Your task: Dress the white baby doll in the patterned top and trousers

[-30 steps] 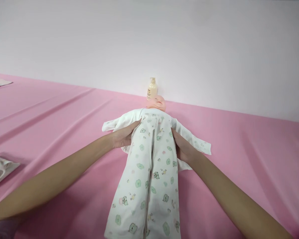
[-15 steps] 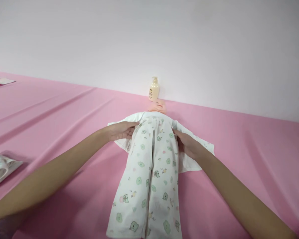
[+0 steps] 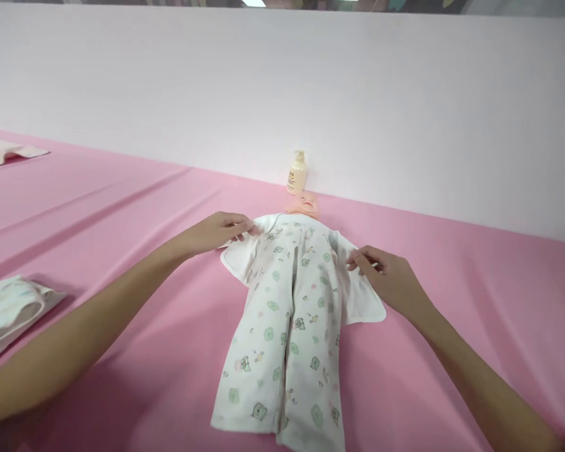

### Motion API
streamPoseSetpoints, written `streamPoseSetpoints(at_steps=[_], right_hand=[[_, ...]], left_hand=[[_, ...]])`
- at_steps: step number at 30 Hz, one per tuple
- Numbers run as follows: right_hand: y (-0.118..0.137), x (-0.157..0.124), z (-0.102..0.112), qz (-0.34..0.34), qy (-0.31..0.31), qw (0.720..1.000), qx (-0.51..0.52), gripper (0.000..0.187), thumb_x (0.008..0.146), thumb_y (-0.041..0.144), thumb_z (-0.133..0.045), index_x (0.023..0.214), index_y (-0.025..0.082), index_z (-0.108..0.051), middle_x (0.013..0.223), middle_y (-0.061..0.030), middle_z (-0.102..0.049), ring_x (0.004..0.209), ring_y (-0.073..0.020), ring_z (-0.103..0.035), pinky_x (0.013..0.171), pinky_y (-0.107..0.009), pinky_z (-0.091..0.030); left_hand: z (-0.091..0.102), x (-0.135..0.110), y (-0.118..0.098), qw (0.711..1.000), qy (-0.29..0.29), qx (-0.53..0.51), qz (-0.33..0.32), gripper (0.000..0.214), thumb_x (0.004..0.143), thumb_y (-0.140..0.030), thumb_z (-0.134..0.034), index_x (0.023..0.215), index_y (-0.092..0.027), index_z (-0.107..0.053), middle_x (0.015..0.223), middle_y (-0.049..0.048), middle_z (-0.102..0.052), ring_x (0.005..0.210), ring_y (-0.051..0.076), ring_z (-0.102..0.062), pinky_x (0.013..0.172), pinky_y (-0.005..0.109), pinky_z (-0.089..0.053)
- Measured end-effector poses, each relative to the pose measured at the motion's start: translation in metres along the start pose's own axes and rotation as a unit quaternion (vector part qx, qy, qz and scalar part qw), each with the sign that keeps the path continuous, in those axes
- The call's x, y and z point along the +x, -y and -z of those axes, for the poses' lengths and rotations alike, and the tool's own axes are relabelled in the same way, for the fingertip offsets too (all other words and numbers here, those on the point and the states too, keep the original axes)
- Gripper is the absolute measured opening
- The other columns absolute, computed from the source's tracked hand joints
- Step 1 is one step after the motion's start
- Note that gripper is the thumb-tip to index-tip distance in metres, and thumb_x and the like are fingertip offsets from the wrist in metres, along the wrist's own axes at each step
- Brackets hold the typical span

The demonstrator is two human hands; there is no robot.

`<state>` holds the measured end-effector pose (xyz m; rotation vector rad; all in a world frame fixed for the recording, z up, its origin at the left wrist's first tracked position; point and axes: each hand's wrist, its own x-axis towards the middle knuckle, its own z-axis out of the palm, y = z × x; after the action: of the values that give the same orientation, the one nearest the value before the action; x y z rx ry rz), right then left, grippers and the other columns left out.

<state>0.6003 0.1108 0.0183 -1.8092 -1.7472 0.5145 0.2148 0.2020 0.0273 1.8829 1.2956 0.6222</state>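
Observation:
Printed baby pants (image 3: 306,326), white with green bears, lie lengthwise over a white baby top (image 3: 365,301) whose sides spread out beneath them. At the top's neck a doll's head (image 3: 307,204) shows; the rest of any doll is hidden under the clothes. My left hand (image 3: 223,231) is at the left sleeve, fingers bent and tips closed on the cloth. On the other side, my right hand (image 3: 388,273) has curled fingers, with thumb and forefinger pinched at the right sleeve. Exactly how much cloth each hand holds is hard to see.
A cream pump bottle (image 3: 297,172) stands behind the doll's head, against the white wall (image 3: 405,113). Pink cloth (image 3: 169,351) with creases covers the surface. Folded white clothing (image 3: 16,307) lies at left, and a pale pink folded cloth (image 3: 9,150) farther back.
Both hands have left the pants' waist sides and moved outward to the top's sleeves. The sleeve ends no longer show spread out. The view has tilted up slightly.

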Motion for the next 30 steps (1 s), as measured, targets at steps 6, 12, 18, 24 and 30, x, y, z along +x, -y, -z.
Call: streamPoseSetpoints(at_steps=[6,12,18,24,30], right_hand=[[-0.063,-0.067,-0.004,-0.088,-0.038,0.991,-0.099,0.046,0.092,0.072,-0.057,0.105,0.028,-0.06,0.103,-0.0092,-0.074,0.083,-0.0287,-0.069,0.072,-0.041,-0.051],[-0.069,-0.065,-0.026,-0.08,-0.025,0.988,-0.131,0.045,0.094,0.069,-0.053,0.08,0.027,-0.047,0.081,-0.0037,-0.065,0.077,-0.026,-0.064,0.069,-0.037,-0.045],[-0.066,-0.066,-0.002,-0.102,0.033,0.993,-0.042,0.041,0.085,0.061,-0.063,0.069,0.026,-0.048,0.073,-0.001,-0.061,0.072,-0.0227,-0.057,0.069,-0.035,-0.042],[-0.042,-0.059,0.032,-0.1,0.025,0.962,0.254,0.035,0.078,0.056,-0.072,0.082,0.024,-0.059,0.07,0.0022,-0.054,0.068,-0.0171,-0.05,0.073,-0.034,-0.048],[0.053,-0.023,-0.024,0.029,0.03,0.975,0.218,0.03,0.084,0.044,-0.07,0.107,0.027,-0.06,0.072,0.0051,-0.058,0.066,-0.0184,-0.056,0.066,-0.031,-0.048]], left_hand=[[-0.019,-0.035,0.062,0.976,-0.156,0.142,0.056,0.049,0.081,-0.069,-0.076,0.101,-0.025,-0.07,0.104,0.0087,-0.076,0.095,0.031,-0.067,0.079,0.035,-0.048],[-0.043,-0.026,0.067,0.957,-0.153,0.236,0.074,0.039,0.084,-0.062,-0.067,0.089,-0.024,-0.062,0.093,0.0118,-0.075,0.087,0.034,-0.068,0.075,0.038,-0.044],[-0.031,-0.029,0.063,0.977,-0.118,0.136,0.112,0.04,0.076,-0.054,-0.071,0.06,-0.022,-0.053,0.087,0.0092,-0.076,0.077,0.027,-0.065,0.07,0.036,-0.042],[-0.019,-0.04,0.029,0.961,-0.185,-0.187,0.085,0.037,0.073,-0.053,-0.079,0.077,-0.019,-0.063,0.073,0.0033,-0.065,0.073,0.019,-0.062,0.077,0.036,-0.053],[-0.07,-0.033,-0.041,0.98,-0.095,-0.145,-0.095,0.033,0.082,-0.046,-0.075,0.096,-0.022,-0.056,0.08,-0.0011,-0.061,0.07,0.015,-0.057,0.067,0.03,-0.049]])
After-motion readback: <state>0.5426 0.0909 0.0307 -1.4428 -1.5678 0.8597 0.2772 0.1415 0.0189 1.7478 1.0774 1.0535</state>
